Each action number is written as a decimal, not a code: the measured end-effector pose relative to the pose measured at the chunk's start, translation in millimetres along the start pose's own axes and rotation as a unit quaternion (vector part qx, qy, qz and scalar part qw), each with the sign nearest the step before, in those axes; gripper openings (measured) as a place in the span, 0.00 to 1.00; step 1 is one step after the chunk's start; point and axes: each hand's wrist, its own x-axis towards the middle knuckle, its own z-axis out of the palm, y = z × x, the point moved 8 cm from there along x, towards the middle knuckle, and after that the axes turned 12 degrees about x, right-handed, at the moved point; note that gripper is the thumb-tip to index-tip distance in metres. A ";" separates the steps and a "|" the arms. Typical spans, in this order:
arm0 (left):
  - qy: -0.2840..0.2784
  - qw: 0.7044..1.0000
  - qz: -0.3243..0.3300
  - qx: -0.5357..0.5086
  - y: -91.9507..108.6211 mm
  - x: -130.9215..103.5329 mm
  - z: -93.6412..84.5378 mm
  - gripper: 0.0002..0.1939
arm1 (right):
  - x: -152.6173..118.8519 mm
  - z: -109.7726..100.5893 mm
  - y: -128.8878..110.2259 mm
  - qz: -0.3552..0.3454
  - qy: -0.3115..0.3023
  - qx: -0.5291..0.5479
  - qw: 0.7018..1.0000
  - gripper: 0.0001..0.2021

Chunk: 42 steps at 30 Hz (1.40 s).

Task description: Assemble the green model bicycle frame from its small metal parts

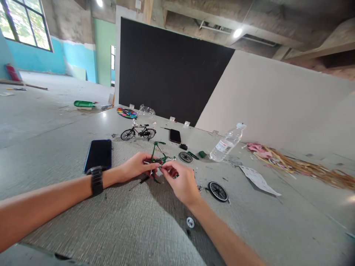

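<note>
Between my two hands is a green model bicycle frame (158, 150), raised just over the grey table. My left hand (138, 165) is closed on the lower part of the frame. My right hand (179, 179) pinches at the same spot; a small green bit shows at its fingertips, too small to name. Right of the hands lie a spoked wheel (185, 157), a green part (202, 154) and a larger spoked wheel (218, 191). A small white disc (190, 222) rests below my right wrist. Behind stands a finished black model bicycle (138, 132).
A dark phone (98, 156) lies left of my hands, another phone (175, 136) farther back. A clear water bottle (226, 144) stands at the right, near a printed sheet (259, 180). A paint palette (127, 112) sits by the black panel (172, 70). Straw-like strips (302, 164) lie far right.
</note>
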 end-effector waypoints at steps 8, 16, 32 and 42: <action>-0.009 1.000 0.009 0.007 0.4 0.9 1.9 0.16 | -0.3 3.6 2.5 0.015 -0.008 -0.033 0.999 0.03; -0.006 1.000 0.009 0.023 -0.1 1.0 -0.1 0.16 | -1.9 7.8 7.6 0.024 -0.021 -0.055 0.998 0.03; -0.016 0.999 0.012 0.029 -11.0 2.0 -1.1 0.18 | -3.9 11.0 3.8 0.014 -0.036 -0.046 0.998 0.04; -0.009 0.999 0.007 0.050 -5.1 -0.5 -1.9 0.17 | -2.2 10.5 3.7 0.013 -0.058 -0.073 0.996 0.04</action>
